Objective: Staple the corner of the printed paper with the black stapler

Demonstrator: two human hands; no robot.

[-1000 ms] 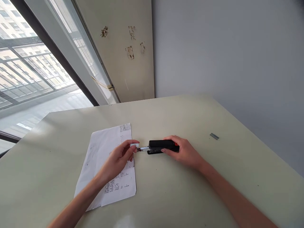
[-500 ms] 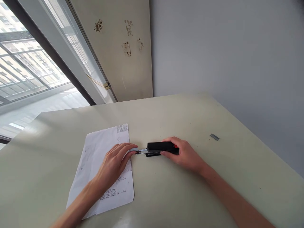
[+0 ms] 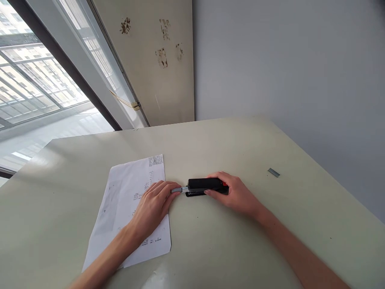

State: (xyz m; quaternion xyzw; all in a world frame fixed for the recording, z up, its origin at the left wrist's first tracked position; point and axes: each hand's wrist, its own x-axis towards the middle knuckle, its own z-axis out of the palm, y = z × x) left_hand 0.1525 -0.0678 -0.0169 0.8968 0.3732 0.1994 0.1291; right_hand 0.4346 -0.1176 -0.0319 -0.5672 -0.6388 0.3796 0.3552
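A black stapler (image 3: 202, 184) lies on its base with its front toward the left. My right hand (image 3: 231, 190) wraps around its rear end, near a small red part. Out of the stapler's front sticks a metal staple tray (image 3: 184, 189) with a grey end piece. Between thumb and fingers, my left hand (image 3: 158, 200) pinches that end piece. Under my left hand and forearm lie printed sheets of paper (image 3: 105, 218), partly covered by them. Whether staples sit inside the tray is hidden.
A short strip of staples (image 3: 273, 172) lies on the pale table (image 3: 240, 249), off to the right of the stapler. Behind the table stand a grey wall (image 3: 270, 60) and a stained panel (image 3: 168, 88). A window (image 3: 33, 72) is at the left.
My left hand has moved right, toward the stapler, and the tray has slid farther in, so less of it shows. My right hand keeps its hold. The view has shifted slightly.
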